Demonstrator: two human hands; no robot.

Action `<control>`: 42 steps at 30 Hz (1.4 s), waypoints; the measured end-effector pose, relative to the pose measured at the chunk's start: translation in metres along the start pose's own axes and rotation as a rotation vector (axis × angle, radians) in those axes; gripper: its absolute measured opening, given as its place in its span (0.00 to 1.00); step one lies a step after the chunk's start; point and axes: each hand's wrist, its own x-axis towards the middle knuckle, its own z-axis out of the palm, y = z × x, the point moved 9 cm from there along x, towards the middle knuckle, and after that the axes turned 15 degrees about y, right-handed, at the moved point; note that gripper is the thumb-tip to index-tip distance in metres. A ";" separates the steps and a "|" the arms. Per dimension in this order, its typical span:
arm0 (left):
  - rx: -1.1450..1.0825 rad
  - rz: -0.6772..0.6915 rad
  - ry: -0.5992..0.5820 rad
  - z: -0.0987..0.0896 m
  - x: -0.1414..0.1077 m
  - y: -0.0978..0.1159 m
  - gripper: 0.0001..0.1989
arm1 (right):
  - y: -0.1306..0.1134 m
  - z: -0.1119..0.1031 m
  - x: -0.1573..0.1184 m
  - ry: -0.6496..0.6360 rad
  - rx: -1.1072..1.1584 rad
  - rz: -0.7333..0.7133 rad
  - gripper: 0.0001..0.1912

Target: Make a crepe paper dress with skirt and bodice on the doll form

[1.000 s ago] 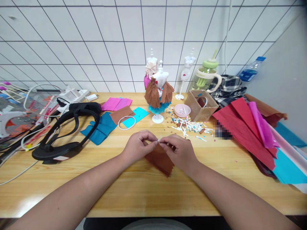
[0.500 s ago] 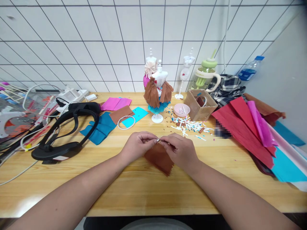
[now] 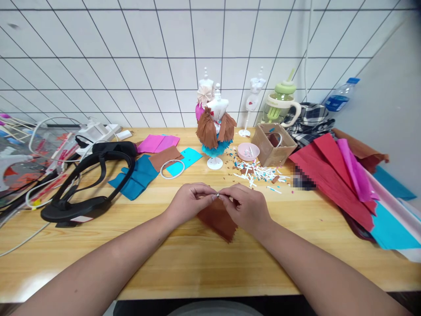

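The left hand (image 3: 188, 202), at nine o'clock, and the right hand (image 3: 249, 207), at three, have their fingers closed in one pinch. From this pinch the brown sheet (image 3: 217, 221) goes to six o'clock; unequal pulling could tear it, I think. At two o'clock the cardboard box (image 3: 279, 152) contains a white loop (image 3: 280, 140); at one, the pink bowl (image 3: 242, 156) holds pale scraps (image 3: 250, 152). The pinched pale piece (image 3: 217, 195) could slip if one hand loosens.

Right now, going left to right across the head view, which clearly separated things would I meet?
Black headset → left hand → right hand → red paper → light-blue paper at the right edge.
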 end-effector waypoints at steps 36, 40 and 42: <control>-0.074 -0.014 -0.014 0.005 -0.003 0.001 0.08 | -0.022 -0.003 -0.002 0.093 -0.260 -0.284 0.09; -0.035 -0.034 0.016 0.002 -0.002 -0.001 0.08 | -0.017 -0.005 0.000 0.106 -0.203 -0.202 0.07; -0.034 -0.076 0.027 0.001 -0.001 -0.004 0.08 | -0.014 -0.005 0.000 0.095 -0.143 -0.166 0.06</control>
